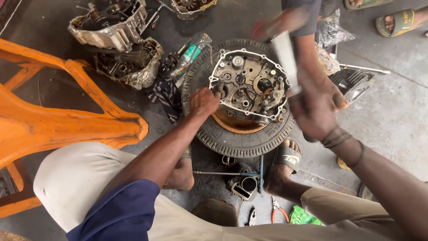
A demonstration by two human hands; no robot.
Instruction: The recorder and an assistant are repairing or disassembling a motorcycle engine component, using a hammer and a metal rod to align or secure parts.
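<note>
Engine case (249,87): one, on one tyre (240,138). Left hand (204,101) grips its edge; right hand (314,111) clenches blurred tool (285,58).

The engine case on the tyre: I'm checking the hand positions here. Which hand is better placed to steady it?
Left, probably. The left hand already rests on the rim of the engine case lying on the tyre, while the right hand is raised gripping a blurred tool.

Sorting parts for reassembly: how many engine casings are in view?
3, maybe more hidden. One engine casing on the tyre, touched by the left hand; one grey casing top left; one dirty casing below it.
</note>
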